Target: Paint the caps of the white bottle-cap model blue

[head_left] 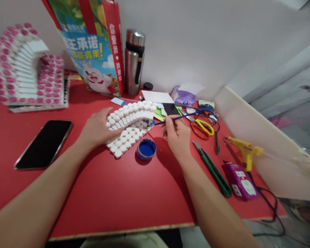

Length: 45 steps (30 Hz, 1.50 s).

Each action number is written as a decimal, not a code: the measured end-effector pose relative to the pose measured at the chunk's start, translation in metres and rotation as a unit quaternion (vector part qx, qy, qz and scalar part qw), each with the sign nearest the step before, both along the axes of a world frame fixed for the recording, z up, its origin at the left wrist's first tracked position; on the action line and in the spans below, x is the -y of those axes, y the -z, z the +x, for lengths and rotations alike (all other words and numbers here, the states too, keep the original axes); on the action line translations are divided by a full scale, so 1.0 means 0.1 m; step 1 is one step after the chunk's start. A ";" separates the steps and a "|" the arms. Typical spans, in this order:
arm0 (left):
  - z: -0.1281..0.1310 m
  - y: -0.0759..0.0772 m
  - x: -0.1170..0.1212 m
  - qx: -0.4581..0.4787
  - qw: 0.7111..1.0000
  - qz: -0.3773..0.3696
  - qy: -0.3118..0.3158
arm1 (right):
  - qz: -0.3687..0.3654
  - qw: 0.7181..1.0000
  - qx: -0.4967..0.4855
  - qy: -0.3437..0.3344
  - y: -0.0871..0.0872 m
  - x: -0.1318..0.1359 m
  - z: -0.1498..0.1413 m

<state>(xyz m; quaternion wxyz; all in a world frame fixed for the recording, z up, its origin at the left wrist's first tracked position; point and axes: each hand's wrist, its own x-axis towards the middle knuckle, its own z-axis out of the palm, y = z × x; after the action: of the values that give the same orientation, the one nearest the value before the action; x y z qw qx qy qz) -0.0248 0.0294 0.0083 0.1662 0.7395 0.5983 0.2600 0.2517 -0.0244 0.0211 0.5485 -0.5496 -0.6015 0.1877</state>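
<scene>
A person's left hand (pixel 94 128) steadies a white studded piece (pixel 129 137) at the middle of a red desk (pixel 119 199), while the right hand (pixel 178 136) works a slim dark-blue brush (pixel 184 116) at its inner right side. The piece's long axis runs aslant, from a near corner at lower left to a far end at upper right, its stepped white arch curving the same way. The brush lies nearly level, tip pointing left into the piece, handle rising gently rightward. The right grip pinches the brush between thumb and fingers; the left grip clasps the piece's left end, thumb laid across the front.

An open jar of blue paint (pixel 146 150) stands just beside the piece's near edge, between the hands. To the right are red-and-yellow scissors (pixel 203 129) and a green utility knife (pixel 213 168); a phone (pixel 44 144) lies at left, near a pink-dotted piece (pixel 6 72).

The left fingertips are hidden behind the studs, and the bristles are hard to make out against blue patches inside the arch. The handle's far end blends into dark-blue clutter (pixel 206 109) behind the scissors. The frame's upper edge cuts off a printed bag (pixel 93 51); its bottom edge crops the left forearm (pixel 49 186) and right forearm (pixel 212 193).
</scene>
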 end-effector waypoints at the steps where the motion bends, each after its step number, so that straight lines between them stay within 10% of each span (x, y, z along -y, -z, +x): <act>1: 0.00 0.00 0.00 -0.002 1.000 0.000 -0.002 | -0.001 1.000 0.004 0.001 -0.01 0.00 0.00; 45: 0.00 -0.01 -0.01 -0.015 1.000 -0.016 -0.002 | 0.017 1.000 0.014 -0.005 -0.07 0.04 -0.01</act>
<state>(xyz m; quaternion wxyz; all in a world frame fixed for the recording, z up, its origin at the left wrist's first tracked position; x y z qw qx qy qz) -0.0252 0.0308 0.0094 0.1679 0.7394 0.6064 0.2396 0.2507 -0.0286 0.0285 0.5481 -0.5402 -0.6149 0.1723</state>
